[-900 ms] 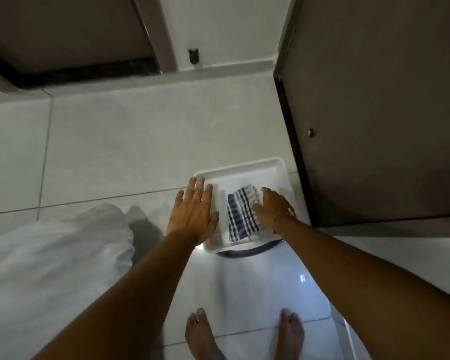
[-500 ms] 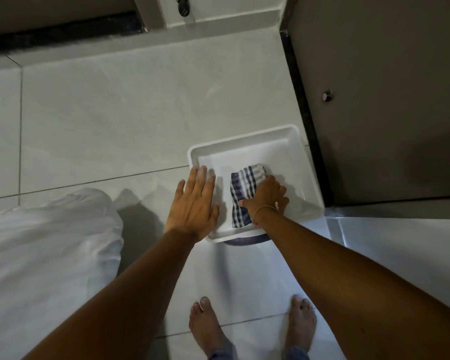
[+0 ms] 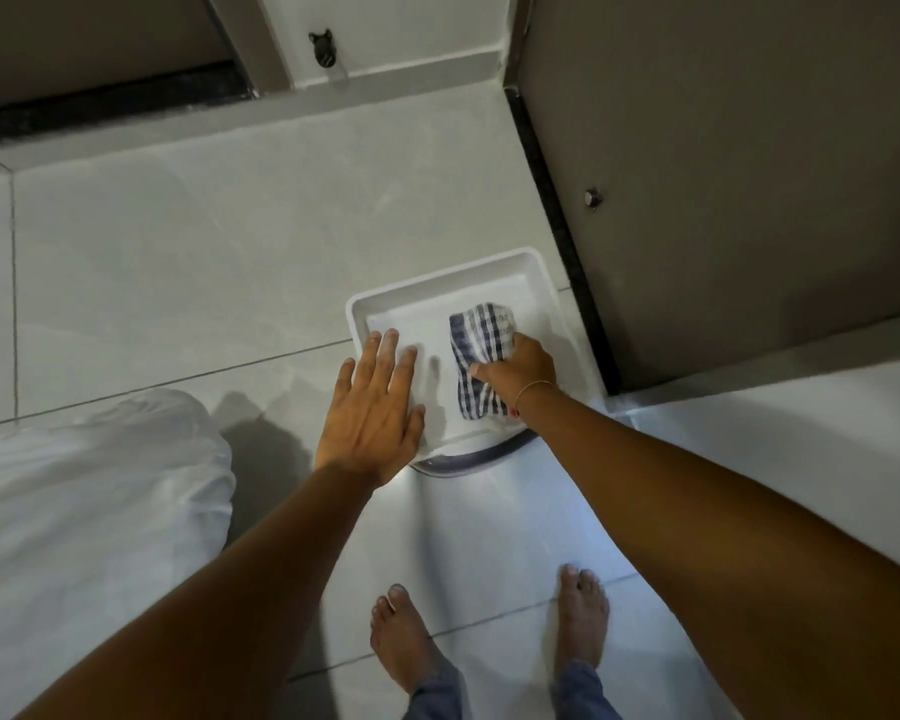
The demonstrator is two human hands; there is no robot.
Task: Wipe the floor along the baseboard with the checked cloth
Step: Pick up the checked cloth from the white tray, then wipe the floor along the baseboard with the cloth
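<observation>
The blue-and-white checked cloth (image 3: 481, 356) lies bunched in a white square tray (image 3: 440, 285) on the tiled floor. My right hand (image 3: 520, 371) is closed on the cloth's near side, fingers pinching the fabric. My left hand (image 3: 378, 407) rests flat, fingers spread, on the tray's left rim. A pale baseboard (image 3: 422, 65) runs along the far wall, and a dark strip (image 3: 557, 220) runs along the foot of the brown door on the right.
White bedding (image 3: 84, 517) bulges in from the left. A brown door with a small round stopper (image 3: 592, 196) stands right of the tray. My bare feet (image 3: 404, 636) stand near the bottom. A small dark fitting (image 3: 323, 46) sits on the far wall.
My right hand has closed on the checked cloth and gathered it up from lying flat. The left hand stays on the tray's rim. The camera view has shifted slightly.
</observation>
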